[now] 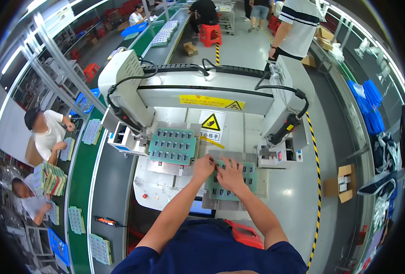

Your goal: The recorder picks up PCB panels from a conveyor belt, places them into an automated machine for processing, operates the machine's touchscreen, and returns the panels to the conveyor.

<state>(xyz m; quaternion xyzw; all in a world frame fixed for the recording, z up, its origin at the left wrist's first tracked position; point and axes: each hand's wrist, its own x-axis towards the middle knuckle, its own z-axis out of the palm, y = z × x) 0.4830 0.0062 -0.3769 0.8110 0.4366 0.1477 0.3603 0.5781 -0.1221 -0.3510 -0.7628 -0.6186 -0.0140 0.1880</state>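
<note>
A pale green tray [253, 183] with rows of small dark parts in its pockets lies on a metal fixture plate in front of me, right of the middle. My left hand [203, 168] is at its upper left corner, fingertips pinched together; whatever they grip is too small to make out. My right hand [231, 175] rests over the tray's upper part, fingers spread and bent down onto it. The hands cover several pockets. A second green tray [171, 160], also filled with rows of small parts, sits on the left fixture, touched by neither hand.
A white gantry machine [166, 97] spans behind the trays, with a black-and-red tool head [128, 119] at left and another [282, 133] at right. A red button [145, 196] is at the front left. Beyond, a green conveyor [81, 182] carries trays past two seated people.
</note>
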